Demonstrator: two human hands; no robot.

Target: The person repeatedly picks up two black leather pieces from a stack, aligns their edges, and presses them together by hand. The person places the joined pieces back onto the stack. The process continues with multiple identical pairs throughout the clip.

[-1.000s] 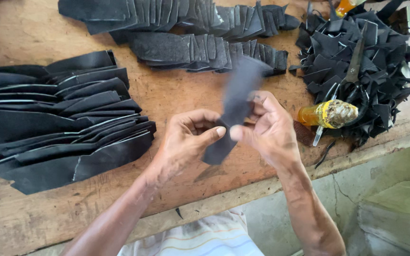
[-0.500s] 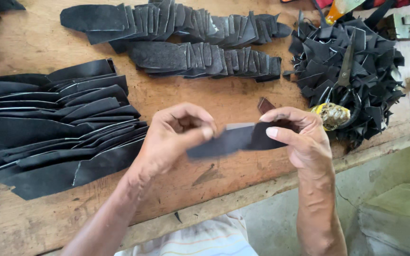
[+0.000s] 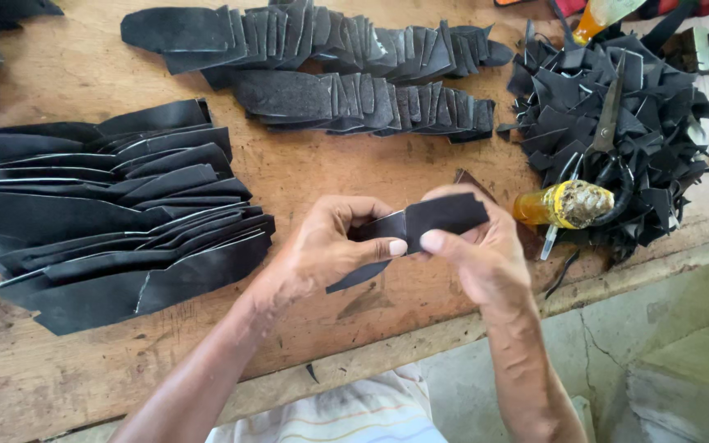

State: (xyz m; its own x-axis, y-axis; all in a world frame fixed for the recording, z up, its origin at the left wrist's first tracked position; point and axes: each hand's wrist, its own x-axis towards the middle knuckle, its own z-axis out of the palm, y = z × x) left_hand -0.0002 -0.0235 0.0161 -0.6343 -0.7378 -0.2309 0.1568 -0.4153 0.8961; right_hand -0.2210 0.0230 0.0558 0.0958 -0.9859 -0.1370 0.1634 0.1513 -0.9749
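Right now both hands meet near the centre of the frame over the wooden workbench (image 3: 305,176), and between them is a single dark leather strip (image 3: 420,226). The left hand (image 3: 322,250) has its thumb and fingers closed on the strip's lower left part, which trails down and left, while the right hand (image 3: 473,254) pinches the upper right part, thumb pressed on top, so that the piece is bent across its middle. It looks like the folding or creasing step on one cut piece, about half made. Finishing the fold would call for the two thumbs to press together along the bend while the ends stay lined up. A fanned stack of large black pieces (image 3: 108,213) lies at the left of the frame, and two rows of overlapping smaller pieces (image 3: 338,61) run across the top. At the right sits a heap of black offcuts (image 3: 658,123) with scissors (image 3: 609,123) on it and an amber bottle (image 3: 564,205) just beside the right hand.
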